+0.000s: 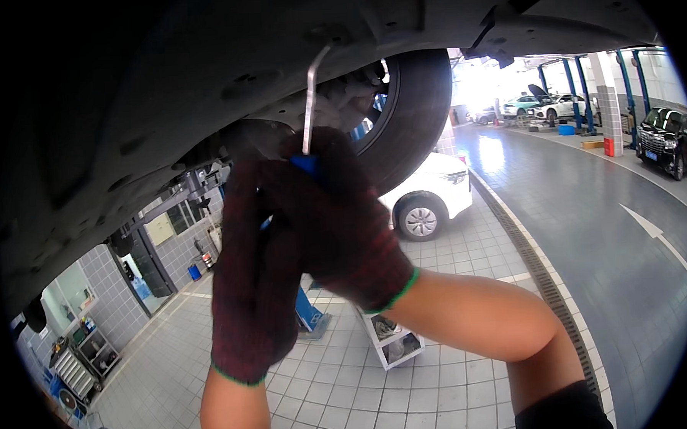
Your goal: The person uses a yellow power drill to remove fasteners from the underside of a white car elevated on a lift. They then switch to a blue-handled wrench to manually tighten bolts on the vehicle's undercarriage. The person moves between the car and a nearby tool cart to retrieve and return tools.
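Blue-handled tool [309, 101] in the grip of the right hand [344, 230] (left hand [255, 287] alongside, hold unclear), beneath a car [178, 107]

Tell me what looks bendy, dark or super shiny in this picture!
In the head view, fisheye distortion bends the drain grate; there too, the left hand and right hand look dark beneath the shadowy car underside; same view, glare whitens the far background, gleaming on the grey floor.

The tool [309, 112] points from the right hand [340, 218] to twelve o'clock. The tyre [423, 111] lies at one, the drawer cabinet [74, 372] at eight.
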`<state>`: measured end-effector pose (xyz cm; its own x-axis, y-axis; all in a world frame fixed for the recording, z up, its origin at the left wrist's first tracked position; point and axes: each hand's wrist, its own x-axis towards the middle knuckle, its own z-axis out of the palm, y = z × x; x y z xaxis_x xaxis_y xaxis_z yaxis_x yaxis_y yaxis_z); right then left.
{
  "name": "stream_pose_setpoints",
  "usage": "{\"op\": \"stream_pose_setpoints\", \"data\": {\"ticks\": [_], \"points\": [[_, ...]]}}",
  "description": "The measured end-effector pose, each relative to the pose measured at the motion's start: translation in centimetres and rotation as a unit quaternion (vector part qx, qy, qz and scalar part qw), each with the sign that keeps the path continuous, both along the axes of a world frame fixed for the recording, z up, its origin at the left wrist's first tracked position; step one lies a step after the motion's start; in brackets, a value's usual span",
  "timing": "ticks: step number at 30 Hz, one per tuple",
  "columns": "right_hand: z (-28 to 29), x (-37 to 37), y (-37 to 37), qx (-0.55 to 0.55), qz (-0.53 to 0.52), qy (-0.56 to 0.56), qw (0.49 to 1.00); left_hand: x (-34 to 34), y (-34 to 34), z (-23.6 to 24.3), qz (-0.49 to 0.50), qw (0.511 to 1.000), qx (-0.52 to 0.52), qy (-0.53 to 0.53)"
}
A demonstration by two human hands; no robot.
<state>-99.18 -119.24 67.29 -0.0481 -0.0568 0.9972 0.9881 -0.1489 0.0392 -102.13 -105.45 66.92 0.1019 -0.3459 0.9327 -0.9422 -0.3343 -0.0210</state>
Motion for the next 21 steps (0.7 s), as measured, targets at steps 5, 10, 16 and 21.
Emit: {"op": "stream_pose_setpoints", "data": {"ticks": [5, 10, 16, 21], "points": [[1.1, -0.1, 2.8, 0.073, -0.049, -0.107, 0.99, -4.4, -1.1, -1.1, 0.208, 0.976, -0.058, -0.022], [1.3, 0.5, 1.9, 0.022, -0.025, -0.149, 0.988, -4.7, -0.3, 0.6, 0.284, 0.954, -0.021, -0.089], [3.0, 1.7, 0.2, 0.022, -0.02, -0.167, 0.985, -4.5, -2.6, -0.7, 0.175, 0.98, -0.088, 0.028], [3.8, 1.0, -0.9, -0.041, 0.071, 0.006, 0.997, -4.9, -4.1, -1.0, 0.112, 0.98, -0.128, 0.102]]}}
